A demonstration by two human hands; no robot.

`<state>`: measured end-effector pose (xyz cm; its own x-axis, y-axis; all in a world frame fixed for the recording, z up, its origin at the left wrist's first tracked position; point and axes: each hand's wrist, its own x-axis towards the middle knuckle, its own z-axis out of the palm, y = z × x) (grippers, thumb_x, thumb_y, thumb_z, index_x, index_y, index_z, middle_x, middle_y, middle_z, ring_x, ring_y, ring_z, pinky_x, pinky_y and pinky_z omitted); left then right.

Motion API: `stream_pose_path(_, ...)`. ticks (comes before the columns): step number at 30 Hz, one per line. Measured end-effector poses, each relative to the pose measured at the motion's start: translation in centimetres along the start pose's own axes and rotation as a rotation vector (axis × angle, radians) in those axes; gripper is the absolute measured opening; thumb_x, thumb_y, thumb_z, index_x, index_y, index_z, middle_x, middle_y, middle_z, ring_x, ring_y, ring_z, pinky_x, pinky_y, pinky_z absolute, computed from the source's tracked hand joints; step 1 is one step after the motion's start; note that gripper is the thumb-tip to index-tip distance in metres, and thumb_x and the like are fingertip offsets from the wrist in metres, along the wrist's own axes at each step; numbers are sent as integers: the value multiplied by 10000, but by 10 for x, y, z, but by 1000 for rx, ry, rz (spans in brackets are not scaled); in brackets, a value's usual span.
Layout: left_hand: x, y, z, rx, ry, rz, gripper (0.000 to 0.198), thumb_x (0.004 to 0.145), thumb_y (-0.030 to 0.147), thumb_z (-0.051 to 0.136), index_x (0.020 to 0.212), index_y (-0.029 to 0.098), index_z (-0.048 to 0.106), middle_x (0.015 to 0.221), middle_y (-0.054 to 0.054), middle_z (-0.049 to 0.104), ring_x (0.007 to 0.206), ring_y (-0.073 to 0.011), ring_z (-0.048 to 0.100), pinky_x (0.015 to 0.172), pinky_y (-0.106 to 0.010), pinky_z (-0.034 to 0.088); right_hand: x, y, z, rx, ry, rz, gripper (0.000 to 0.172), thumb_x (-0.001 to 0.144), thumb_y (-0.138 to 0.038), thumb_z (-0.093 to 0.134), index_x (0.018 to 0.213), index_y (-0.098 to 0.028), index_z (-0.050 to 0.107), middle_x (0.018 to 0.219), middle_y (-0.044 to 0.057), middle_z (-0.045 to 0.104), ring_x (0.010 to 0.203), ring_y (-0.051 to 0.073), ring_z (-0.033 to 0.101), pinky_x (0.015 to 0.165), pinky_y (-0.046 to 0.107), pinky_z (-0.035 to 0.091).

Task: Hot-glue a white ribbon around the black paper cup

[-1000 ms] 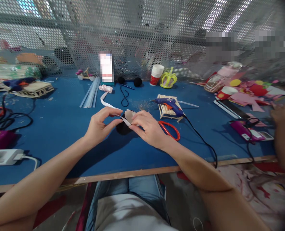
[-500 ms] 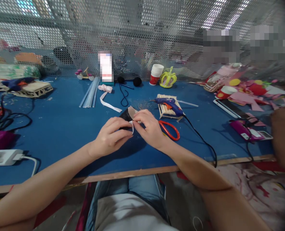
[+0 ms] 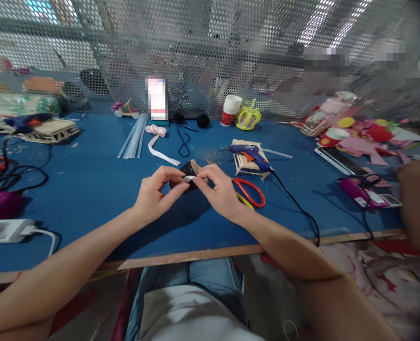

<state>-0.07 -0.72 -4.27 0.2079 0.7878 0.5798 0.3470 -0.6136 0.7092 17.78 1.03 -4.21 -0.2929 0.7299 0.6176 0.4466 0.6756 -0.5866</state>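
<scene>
Just above the blue table, a short white ribbon strip (image 3: 189,178) stretches between my two hands. My left hand (image 3: 160,192) pinches its left end between thumb and fingers. At the other end, the thumb and fingertips of my right hand (image 3: 218,189) are closed on the strip and rest by the rim of a black tube (image 3: 190,168). The tube lies tilted behind the strip, its pale inside showing; my fingers cover part of it. Close to my right hand lie scissors (image 3: 253,193) with red and yellow handles.
A blue glue gun (image 3: 250,154) rests on a small stick rack (image 3: 241,164), its cable running to the front edge. Behind are a white ribbon (image 3: 162,155), glue sticks (image 3: 135,137), paper cups (image 3: 230,111) and a phone (image 3: 157,99). Another person's arm (image 3: 417,203) is at right.
My left hand has turned and shifted slightly left, its thumb now below the strip. The white strip lies more level across the tube. My right hand has barely moved.
</scene>
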Motion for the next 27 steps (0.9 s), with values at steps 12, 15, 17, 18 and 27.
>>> stream_pose_path(12, 13, -13, -4, 66, -136, -263, 371, 745, 405, 608, 1005, 158, 511, 591, 41, 534, 511, -84, 456, 524, -221, 363, -4, 5, 8, 3, 9, -35, 141, 850, -258, 504, 722, -199, 504, 785, 40, 563, 814, 154, 529, 745, 314, 446)
stream_pose_path(15, 17, -18, -11, 104, -225, -316, 468, 716, 462, 618, 1061, 160, 520, 544, 53, 500, 487, -87, 435, 490, -217, 330, -3, 4, 6, 27, 1, -69, 135, 848, -243, 504, 721, -198, 504, 777, 40, 566, 831, 158, 534, 750, 323, 450)
stream_pose_path(17, 20, -22, -15, 148, -271, -318, 504, 690, 487, 632, 1065, 160, 554, 534, 53, 469, 482, -85, 411, 473, -214, 308, -3, 2, 4, 51, -11, -85, 128, 847, -237, 504, 726, -198, 506, 783, 41, 568, 842, 159, 539, 756, 326, 455)
stream_pose_path(18, 21, -24, -16, 170, -279, -305, 510, 675, 492, 642, 1057, 161, 575, 555, 44, 473, 499, -87, 414, 477, -215, 311, -2, 0, 2, 61, -17, -89, 125, 847, -238, 504, 728, -199, 507, 789, 42, 569, 847, 159, 541, 760, 328, 458)
stream_pose_path(27, 21, -26, -14, -304, -427, -415, 510, 695, 446, 638, 1087, 132, 549, 960, -72, 608, 860, -190, 566, 721, -304, 479, 1, -7, -8, 97, -99, -52, 114, 853, -280, 509, 792, -198, 559, 866, 52, 594, 898, 154, 569, 810, 321, 468)
